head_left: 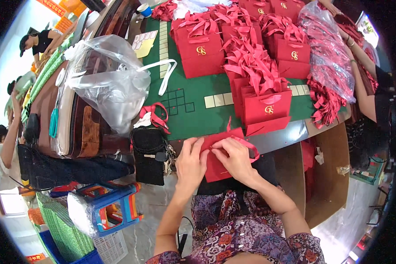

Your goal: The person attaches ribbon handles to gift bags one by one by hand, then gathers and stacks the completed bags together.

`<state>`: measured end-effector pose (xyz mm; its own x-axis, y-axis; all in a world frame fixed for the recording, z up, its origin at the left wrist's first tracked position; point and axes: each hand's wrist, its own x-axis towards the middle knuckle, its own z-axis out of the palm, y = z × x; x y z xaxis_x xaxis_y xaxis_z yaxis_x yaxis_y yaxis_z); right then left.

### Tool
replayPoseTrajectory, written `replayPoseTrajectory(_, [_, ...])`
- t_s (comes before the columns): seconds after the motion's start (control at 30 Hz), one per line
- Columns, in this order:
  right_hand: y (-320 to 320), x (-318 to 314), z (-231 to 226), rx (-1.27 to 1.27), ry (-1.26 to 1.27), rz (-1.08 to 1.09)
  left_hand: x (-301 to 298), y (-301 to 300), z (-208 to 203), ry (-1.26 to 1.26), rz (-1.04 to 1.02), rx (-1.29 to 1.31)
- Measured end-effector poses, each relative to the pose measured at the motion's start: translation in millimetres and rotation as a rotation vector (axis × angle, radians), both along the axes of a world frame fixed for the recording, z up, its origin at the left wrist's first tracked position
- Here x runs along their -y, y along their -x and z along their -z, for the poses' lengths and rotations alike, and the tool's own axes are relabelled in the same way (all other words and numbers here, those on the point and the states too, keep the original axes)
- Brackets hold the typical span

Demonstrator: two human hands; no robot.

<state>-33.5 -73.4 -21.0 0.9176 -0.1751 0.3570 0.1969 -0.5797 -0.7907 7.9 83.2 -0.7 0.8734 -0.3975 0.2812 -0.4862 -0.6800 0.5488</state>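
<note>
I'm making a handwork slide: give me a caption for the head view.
Left hand and right hand on a red bag, near ribbon-handled red bags on a green table.

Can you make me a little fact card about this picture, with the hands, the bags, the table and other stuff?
Left hand: fingers on a flat red paper bag
Right hand: on the same bag, beside the left
Table: green top with pale strips
On table: many red paper bags with red ribbon handles and gold marks
Toward the left: crumpled clear plastic bag; scissors with teal handles
Lower right: open brown cardboard box
</note>
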Motion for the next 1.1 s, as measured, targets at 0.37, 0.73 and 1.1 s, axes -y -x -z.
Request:
replayPoseTrajectory(0.37, [7.3, -8.1, -8.9, -0.089, -0.126, 0.021, -1.4, 5.7, -17.2, -0.038, 0.084, 0.128])
replayPoseTrajectory(0.73, [5.9, -18.1, 0.6, 0.134, -0.063, 0.045, -4.6, 0.3, -14.4, 0.104, 0.086, -0.084])
replayPoseTrajectory(1.1, [5.0, -11.2, -8.2, 0.037, -0.11, 0.017, -6.9, -10.0, -10.9, 0.175, 0.174, -0.225])
